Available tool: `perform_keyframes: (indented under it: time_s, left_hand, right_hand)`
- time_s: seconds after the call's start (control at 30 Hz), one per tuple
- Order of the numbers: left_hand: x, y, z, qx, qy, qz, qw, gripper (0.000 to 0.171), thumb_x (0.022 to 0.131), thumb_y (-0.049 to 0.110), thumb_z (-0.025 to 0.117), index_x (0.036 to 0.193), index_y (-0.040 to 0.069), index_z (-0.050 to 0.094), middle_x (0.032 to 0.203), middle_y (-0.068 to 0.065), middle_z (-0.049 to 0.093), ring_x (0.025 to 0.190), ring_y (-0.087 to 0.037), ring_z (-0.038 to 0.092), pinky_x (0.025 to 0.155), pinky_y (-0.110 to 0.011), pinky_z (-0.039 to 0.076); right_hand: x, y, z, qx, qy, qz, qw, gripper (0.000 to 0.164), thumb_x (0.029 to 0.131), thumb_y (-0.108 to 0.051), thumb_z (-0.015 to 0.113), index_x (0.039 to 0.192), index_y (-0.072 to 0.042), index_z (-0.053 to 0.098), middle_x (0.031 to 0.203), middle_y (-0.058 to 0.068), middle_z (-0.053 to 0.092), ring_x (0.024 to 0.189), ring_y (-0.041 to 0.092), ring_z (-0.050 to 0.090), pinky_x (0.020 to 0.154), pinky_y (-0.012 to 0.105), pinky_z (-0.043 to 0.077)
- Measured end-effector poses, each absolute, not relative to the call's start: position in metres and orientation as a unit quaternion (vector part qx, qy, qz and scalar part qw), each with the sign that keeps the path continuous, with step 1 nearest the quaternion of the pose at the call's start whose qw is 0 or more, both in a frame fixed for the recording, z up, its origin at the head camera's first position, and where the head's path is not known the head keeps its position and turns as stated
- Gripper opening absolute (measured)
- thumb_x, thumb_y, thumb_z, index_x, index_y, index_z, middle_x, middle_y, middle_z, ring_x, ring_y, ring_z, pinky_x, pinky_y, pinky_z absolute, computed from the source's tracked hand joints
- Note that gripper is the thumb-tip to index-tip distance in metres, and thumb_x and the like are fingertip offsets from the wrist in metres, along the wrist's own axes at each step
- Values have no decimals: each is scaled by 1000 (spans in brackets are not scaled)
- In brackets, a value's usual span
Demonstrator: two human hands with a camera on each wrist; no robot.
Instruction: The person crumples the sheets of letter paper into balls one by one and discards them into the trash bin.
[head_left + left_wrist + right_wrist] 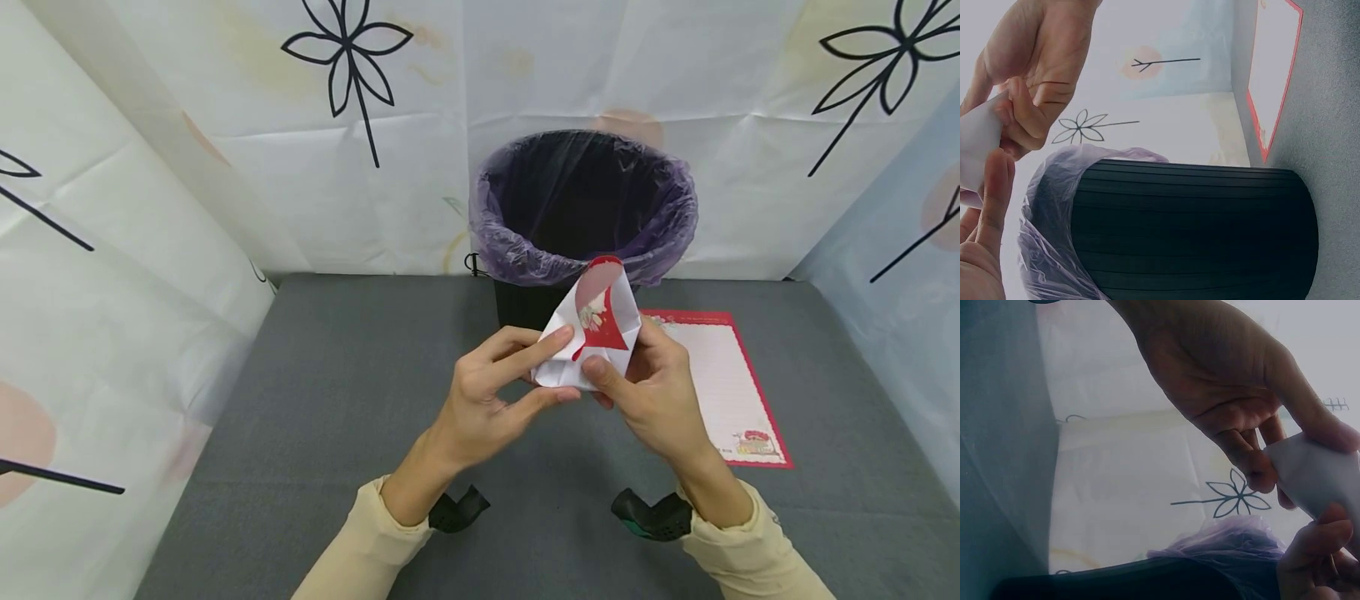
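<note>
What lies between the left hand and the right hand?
A folded paper, held by both the left hand and the right hand; the head view shows this.

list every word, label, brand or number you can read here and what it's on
No text can be read in any view.
Red-bordered sheet: any print by its corner picture is too small to read.
Folded paper: a partly hidden red picture, no legible words.
Bin: no lettering shows.
Backdrop: flower drawings, no words seen.
</note>
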State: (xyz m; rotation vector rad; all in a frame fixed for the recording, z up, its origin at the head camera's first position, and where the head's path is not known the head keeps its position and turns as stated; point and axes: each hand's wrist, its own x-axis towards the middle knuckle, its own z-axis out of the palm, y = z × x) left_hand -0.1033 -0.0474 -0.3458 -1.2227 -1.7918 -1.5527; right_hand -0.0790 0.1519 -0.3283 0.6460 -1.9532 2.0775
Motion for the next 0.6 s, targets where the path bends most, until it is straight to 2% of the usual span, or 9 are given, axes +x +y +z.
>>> perform_keyframes:
  time_s: [0.1, 0.2, 0.33, 0.47, 0.6]
  left_hand:
    - [-104, -47, -345, -449, -641, -572, 245, 43, 93, 26, 74, 128, 1, 69, 105, -13, 64, 88, -18, 61, 68, -26, 57]
    - [-105, -46, -344, -448, -630, -583, 251, 39, 94, 24, 73, 123, -1, 71, 102, -13, 65, 84, -18, 61, 66, -26, 57]
    - [-104, -45, -344, -438, -610, -616, 239, 36, 94, 19, 73, 120, -5, 70, 99, -16, 64, 74, -17, 64, 62, -27, 58]
    - [-103, -44, -345, -423, -582, -661, 211, 35, 94, 12, 72, 120, -10, 69, 95, -20, 61, 61, -18, 67, 58, -28, 59]
    - [-102, -44, -346, -413, -569, -684, 192, 35, 95, 14, 71, 119, -12, 68, 93, -21, 60, 58, -20, 66, 55, -30, 59]
  right_hand:
    - [-79, 154, -328, 236, -665, 702, 98, 42, 90, -10, 78, 126, 0, 60, 101, 10, 63, 69, 17, 56, 54, 23, 51]
    - [-80, 156, -327, 253, -664, 697, 94, 48, 90, -12, 79, 131, 1, 58, 110, 12, 63, 87, 19, 60, 68, 23, 57]
    - [-82, 155, -326, 280, -644, 702, 118, 68, 87, -14, 82, 142, 6, 49, 121, 17, 61, 102, 23, 61, 81, 26, 58]
    - [-82, 153, -326, 303, -630, 698, 156, 85, 82, -15, 86, 148, 10, 39, 131, 21, 57, 112, 27, 60, 87, 27, 56]
    - [-83, 152, -325, 320, -613, 698, 184, 87, 77, -14, 89, 143, 18, 42, 126, 22, 55, 115, 30, 60, 94, 31, 54]
